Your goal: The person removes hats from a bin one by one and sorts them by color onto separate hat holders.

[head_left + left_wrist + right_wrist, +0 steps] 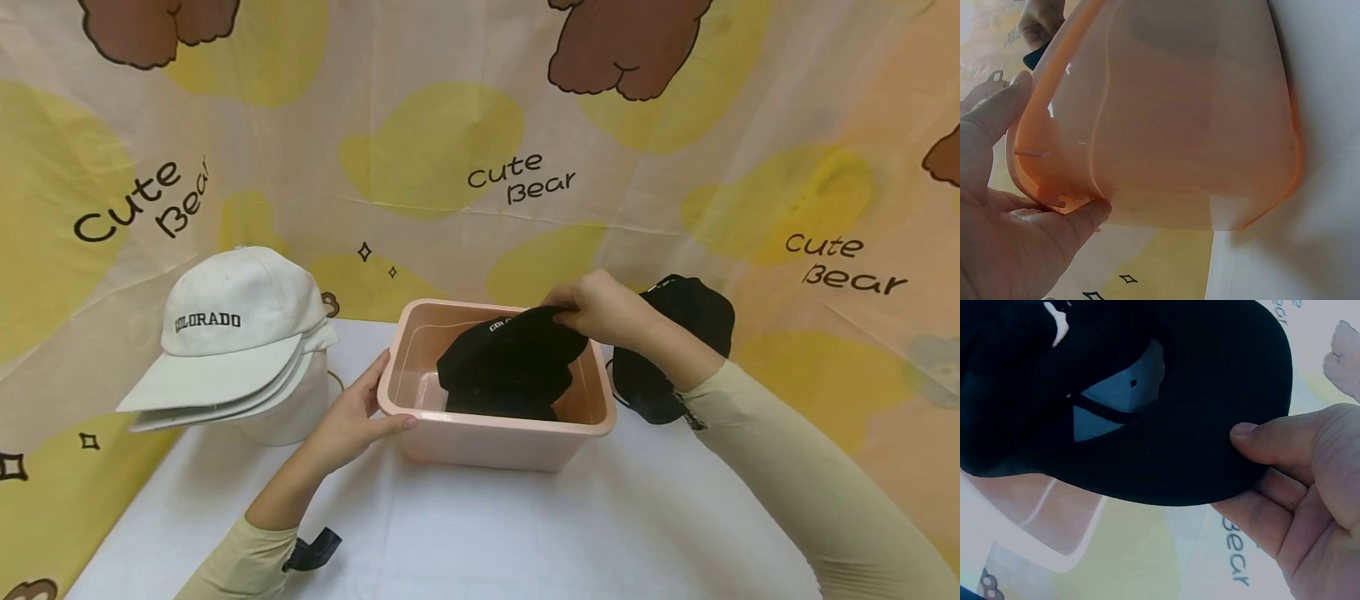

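A pink plastic bin stands in the middle of the white table. My left hand grips its left end at the rim, the thumb over the front edge and the fingers along the outer side. With my right hand I pinch the brim of a black baseball cap, thumb on one face and fingers on the other. That cap is tilted in the bin's opening, brim raised toward the right, white lettering partly showing on its crown. More black fabric lies beneath it inside the bin, its shape mostly hidden.
At the left, white caps lettered COLORADO are stacked on a white stand. Behind my right forearm is another black cap, partly covered by the arm. A patterned cloth backdrop hangs along the table's rear edge.
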Tool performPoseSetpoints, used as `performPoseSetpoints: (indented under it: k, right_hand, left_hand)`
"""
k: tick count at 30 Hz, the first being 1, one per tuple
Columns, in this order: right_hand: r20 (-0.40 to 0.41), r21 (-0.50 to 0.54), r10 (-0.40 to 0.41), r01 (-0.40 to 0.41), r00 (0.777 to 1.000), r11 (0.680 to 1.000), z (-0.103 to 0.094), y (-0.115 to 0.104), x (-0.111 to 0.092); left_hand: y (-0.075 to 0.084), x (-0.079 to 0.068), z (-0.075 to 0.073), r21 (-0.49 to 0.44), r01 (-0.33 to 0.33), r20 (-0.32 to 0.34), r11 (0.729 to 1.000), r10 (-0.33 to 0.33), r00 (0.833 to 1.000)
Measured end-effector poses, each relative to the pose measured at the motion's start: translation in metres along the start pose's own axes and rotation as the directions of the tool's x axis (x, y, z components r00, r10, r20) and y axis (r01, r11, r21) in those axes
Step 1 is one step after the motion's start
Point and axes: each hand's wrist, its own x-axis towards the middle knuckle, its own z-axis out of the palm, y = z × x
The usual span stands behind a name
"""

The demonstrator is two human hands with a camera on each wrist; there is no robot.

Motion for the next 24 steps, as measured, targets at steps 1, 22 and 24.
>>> performPoseSetpoints:
  k: [1,22,24]
  right_hand:
    - [-0.013,0.002,0.006,-0.006,1.000,1.000,-0.002,0.000,-0.001]
    - [-0.334,-0.040,-0.058,0.048,0.941,0.998,-0.037,-0.001,-0.029]
    - [-0.369,-0.040,-0.076,0.066,0.926,0.997,-0.038,0.001,-0.031]
  left_hand:
    - [0.000,0.000,0.000,0.000,0.001,-0.002,1.000,-0.001,1.000]
    - [0.000,0.000,0.000,-0.003,0.029,-0.006,1.000,-0.029,1.000]
    - [-0.001,0.000,0.001,-0.001,0.026,-0.006,1.000,-0.026,1.000]
